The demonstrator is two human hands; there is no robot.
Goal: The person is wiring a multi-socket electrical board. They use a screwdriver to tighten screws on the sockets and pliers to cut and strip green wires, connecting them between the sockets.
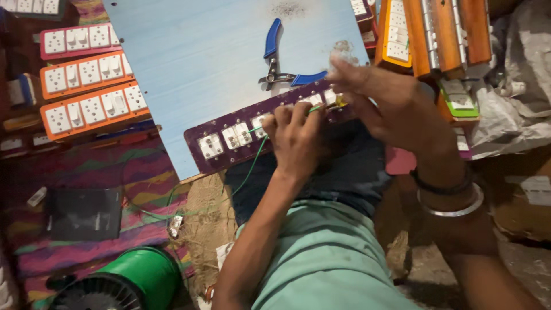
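The person sits with a long purple switch board (229,140) lying across their lap and resting on the edge of a light blue board (201,57). The left hand (295,140) is curled over the middle of the purple switch board and pinches a thin green wire (252,166) against it. The green wire runs down from the hand, past the knee, toward the floor. The right hand (390,100) is at the far end of the purple switch board, with its fingers pinched around something small and yellow (341,103); it is too small to tell what it is. Blue-handled pliers (278,60) lie on the light blue board, just beyond the hands and not touched. On the left, three orange and red switch boards (86,74) lie side by side. A green wire spool (135,278) sits on the floor near the left elbow. More orange switch boards (436,34) are stacked at the top right.
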